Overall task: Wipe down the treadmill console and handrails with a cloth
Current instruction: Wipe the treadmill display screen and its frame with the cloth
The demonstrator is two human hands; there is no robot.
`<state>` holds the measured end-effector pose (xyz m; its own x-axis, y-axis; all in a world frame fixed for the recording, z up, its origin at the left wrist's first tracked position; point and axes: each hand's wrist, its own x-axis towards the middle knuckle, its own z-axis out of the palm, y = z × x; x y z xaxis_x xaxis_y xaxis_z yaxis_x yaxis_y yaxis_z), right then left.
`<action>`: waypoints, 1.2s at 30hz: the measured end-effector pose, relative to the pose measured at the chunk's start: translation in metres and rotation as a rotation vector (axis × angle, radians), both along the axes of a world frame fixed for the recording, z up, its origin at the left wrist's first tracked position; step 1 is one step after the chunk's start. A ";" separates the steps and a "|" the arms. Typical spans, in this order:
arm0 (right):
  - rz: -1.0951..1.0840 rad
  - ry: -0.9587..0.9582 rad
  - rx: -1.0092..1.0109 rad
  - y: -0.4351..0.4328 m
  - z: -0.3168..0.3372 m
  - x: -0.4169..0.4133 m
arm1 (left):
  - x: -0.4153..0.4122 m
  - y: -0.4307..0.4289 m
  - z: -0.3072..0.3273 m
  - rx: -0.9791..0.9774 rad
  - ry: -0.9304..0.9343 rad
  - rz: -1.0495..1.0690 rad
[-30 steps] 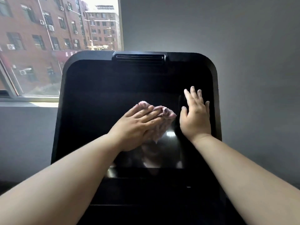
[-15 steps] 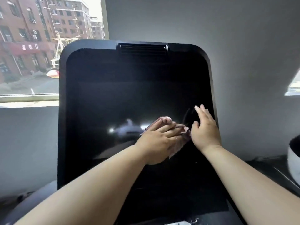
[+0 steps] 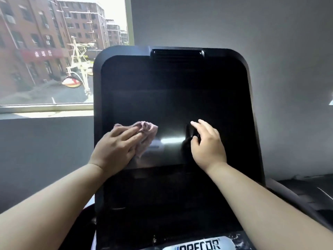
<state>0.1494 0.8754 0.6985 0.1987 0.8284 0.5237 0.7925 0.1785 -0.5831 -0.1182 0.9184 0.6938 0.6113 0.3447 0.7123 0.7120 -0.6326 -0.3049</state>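
A big black console stands up in front of the person. It has round corners and a shiny dark screen in the middle. A slotted vent sits at the top edge.

The left hand lies flat on the left side of the screen. Its grip is open, with the fingers straight and close together. They press a small pink cloth onto the glass. The cloth is scrunched up. Most of it sticks out past the fingertips, up and to the right, and part of it is under the fingers.

The right hand is near the middle of the screen, a bit apart from the cloth. Its grip is open too and holds nothing. The fingers bend softly and the tips touch the glass. A bright patch of light shines on the screen between the two hands.

At the bottom, below the screen, is a white label with dark letters, partly cut off.

Behind the console is a grey wall. On the left is a window showing red brick buildings and a street.
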 end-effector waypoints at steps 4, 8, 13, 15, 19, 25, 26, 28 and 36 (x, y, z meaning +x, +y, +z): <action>0.168 -0.063 0.051 -0.002 -0.006 -0.057 | -0.029 -0.020 0.006 -0.121 -0.205 0.089; 0.296 0.040 0.073 -0.003 0.010 -0.101 | -0.045 -0.035 0.038 -0.405 -0.705 0.294; 0.543 0.691 -0.285 -0.004 0.056 -0.148 | -0.046 -0.031 0.067 -0.819 -1.417 -0.076; 0.718 0.997 -0.539 -0.002 0.074 -0.158 | -0.048 -0.029 0.077 -1.003 -1.514 -0.189; 0.811 1.105 -0.709 0.010 0.090 -0.160 | -0.060 -0.030 0.091 -1.259 -1.433 -0.307; 0.719 0.978 -0.733 0.022 0.099 -0.150 | -0.071 -0.025 0.104 -1.349 -1.234 -0.457; 0.704 0.943 -0.708 0.024 0.099 -0.147 | -0.071 -0.026 0.108 -1.365 -1.193 -0.491; 0.677 0.865 -0.665 0.027 0.104 -0.142 | -0.070 -0.023 0.116 -1.353 -1.200 -0.511; 0.585 0.698 -0.436 0.047 0.133 -0.125 | -0.058 0.032 0.155 -1.137 -1.548 -0.155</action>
<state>0.0242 0.9226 0.8310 -0.1536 0.9854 0.0741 0.1057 0.0909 -0.9902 -0.1757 0.9507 0.8486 -0.1702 0.9807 0.0965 -0.1565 -0.1236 0.9799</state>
